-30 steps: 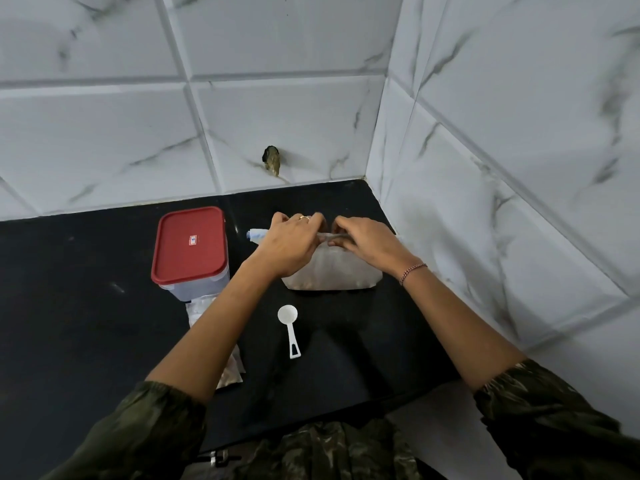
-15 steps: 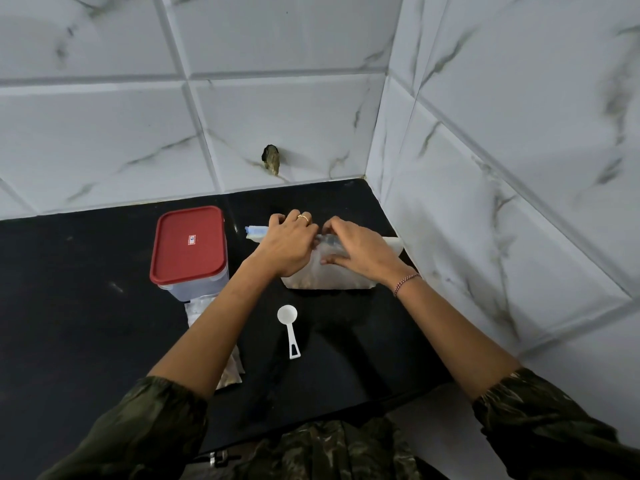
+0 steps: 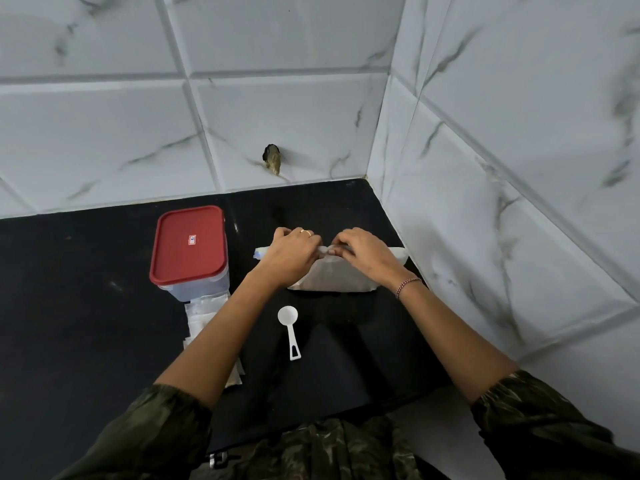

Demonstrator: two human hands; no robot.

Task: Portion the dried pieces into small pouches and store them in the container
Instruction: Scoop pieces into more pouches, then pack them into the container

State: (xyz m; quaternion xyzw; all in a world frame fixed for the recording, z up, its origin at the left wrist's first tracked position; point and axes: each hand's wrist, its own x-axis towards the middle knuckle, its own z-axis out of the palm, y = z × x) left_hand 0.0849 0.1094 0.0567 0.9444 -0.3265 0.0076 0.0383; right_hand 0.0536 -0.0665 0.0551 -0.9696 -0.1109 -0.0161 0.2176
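Both hands (image 3: 294, 256) (image 3: 363, 252) pinch the bag's (image 3: 332, 278) top edge beside the wall (image 3: 485, 209).

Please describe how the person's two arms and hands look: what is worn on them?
Both forearms are bare, with dark green camouflage-patterned sleeves gathered up near the elbows. The left hand wears a thin gold ring on one finger. The wrist of the right hand carries a slim beaded bracelet in reddish tones. No gloves or watch.
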